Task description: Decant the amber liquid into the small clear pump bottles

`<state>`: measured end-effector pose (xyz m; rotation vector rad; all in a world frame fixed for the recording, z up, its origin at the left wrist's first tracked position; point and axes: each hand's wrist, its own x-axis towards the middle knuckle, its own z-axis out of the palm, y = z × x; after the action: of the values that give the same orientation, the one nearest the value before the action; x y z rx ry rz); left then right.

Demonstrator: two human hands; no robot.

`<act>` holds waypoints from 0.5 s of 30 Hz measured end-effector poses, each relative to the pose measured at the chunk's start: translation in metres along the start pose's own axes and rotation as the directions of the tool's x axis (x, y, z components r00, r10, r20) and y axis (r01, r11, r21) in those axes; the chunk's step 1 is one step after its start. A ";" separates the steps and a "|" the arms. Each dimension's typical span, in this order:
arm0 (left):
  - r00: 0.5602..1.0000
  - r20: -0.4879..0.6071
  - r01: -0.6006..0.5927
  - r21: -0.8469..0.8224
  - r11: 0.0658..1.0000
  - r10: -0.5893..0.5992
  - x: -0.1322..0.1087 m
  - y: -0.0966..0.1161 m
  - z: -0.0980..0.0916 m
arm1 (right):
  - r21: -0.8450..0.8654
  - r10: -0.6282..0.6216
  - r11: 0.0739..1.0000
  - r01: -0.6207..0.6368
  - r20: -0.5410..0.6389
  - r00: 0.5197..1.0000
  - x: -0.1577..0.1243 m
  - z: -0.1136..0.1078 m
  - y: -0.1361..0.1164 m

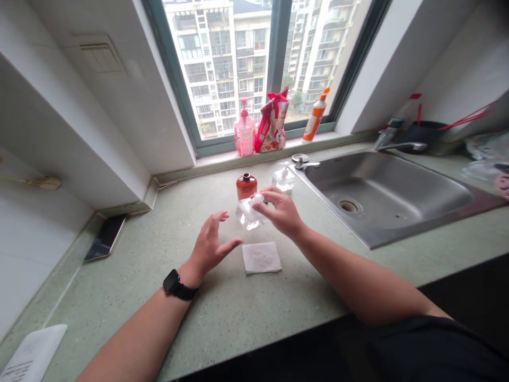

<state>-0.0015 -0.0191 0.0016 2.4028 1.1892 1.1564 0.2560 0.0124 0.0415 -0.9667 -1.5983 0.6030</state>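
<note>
My right hand (280, 210) pinches the whitish neck or top of a clear, square-sided bottle (249, 216), which is tilted above the counter. My left hand (210, 243) is apart from it on the left, fingers spread and holding nothing. Below the bottle lies a folded white cloth or paper towel (261, 258). Just behind stands a reddish-amber bottle (246, 185) with its dark neck uncapped. A second clear square bottle (283, 181), with a whitish pump-like top, is behind my right hand. The fingers partly hide the held bottle's top.
At right, a steel sink (374, 233) is set into the greenish counter (222, 323). A pink pump bottle (245, 132), a red bag (273, 124) and an orange-and-white bottle (315, 119) line the windowsill. A phone (105, 237) lies at left, a white object (35, 353) at front left.
</note>
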 end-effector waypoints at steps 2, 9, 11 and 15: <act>1.000 0.012 0.002 0.004 1.000 -0.002 0.001 -0.002 -0.001 | 0.018 0.006 1.000 -0.005 -0.053 0.999 0.014 -0.023 0.004; 1.000 0.013 -0.014 0.023 1.000 0.014 0.003 -0.007 -0.002 | -0.076 0.069 0.994 -0.083 -0.173 0.983 0.048 -0.108 0.039; 1.000 0.016 -0.020 0.031 0.999 0.020 0.004 -0.008 -0.002 | -0.154 0.123 0.977 -0.150 -0.171 0.978 0.051 -0.124 0.055; 0.999 0.025 -0.032 0.034 0.999 0.032 0.005 -0.009 -0.003 | -0.346 0.221 0.902 -0.258 -0.144 0.965 0.049 -0.140 0.081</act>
<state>-0.0073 -0.0101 0.0021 2.4625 1.1767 1.1219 0.4103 0.0812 0.0386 -1.4640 -1.5387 0.4216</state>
